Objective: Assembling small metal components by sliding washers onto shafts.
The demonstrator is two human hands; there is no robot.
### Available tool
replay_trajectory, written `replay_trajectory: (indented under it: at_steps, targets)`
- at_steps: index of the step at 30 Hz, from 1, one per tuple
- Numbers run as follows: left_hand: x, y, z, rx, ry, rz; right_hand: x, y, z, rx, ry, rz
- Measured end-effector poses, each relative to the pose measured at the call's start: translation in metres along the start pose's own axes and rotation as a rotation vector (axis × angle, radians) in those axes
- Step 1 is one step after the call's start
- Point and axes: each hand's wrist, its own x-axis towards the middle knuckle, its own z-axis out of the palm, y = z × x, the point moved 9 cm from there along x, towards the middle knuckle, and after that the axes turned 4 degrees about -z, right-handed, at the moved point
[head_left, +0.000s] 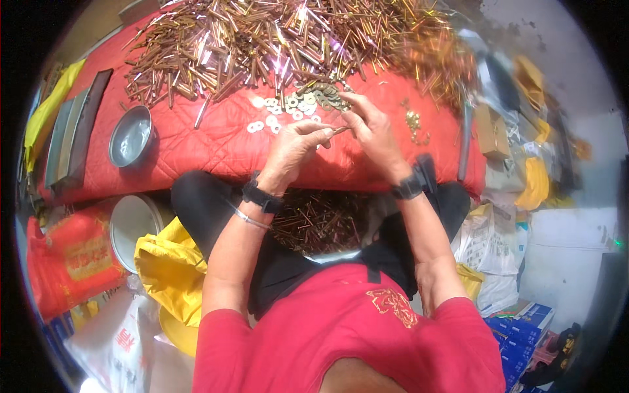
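Both hands meet over the red worktop (pixel 196 144): the left hand (pixel 291 147) pinches a small brass pin (pixel 339 130) while the right hand (pixel 370 128) pinches its far tip, steadying it. Washers (pixel 288 108) lie just beyond, within reach.

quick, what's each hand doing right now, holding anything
Left hand: closed, pinching a small brass pin at its fingertips.
Right hand: fingers curled at the pin's other end; whether it grips it cannot be told.
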Motion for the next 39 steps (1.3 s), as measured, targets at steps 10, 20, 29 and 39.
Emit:
replay_trajectory:
  at_steps: [10, 20, 29, 39]
  targets:
    - [0.004, -0.008, 0.000, -0.044, -0.006, -0.045, 0.000, 0.000, -0.006, -0.074, 0.099, -0.093]
    - [0.010, -0.016, -0.001, -0.018, -0.036, -0.055, -0.009, -0.017, 0.000, -0.116, 0.069, -0.149]
    - [0.008, -0.020, 0.002, -0.019, -0.080, -0.078, -0.002, -0.020, -0.001, -0.009, 0.070, -0.143]
    - [0.008, -0.024, 0.005, -0.192, -0.137, -0.191, -0.010, -0.028, 0.000, -0.083, 0.022, -0.260]
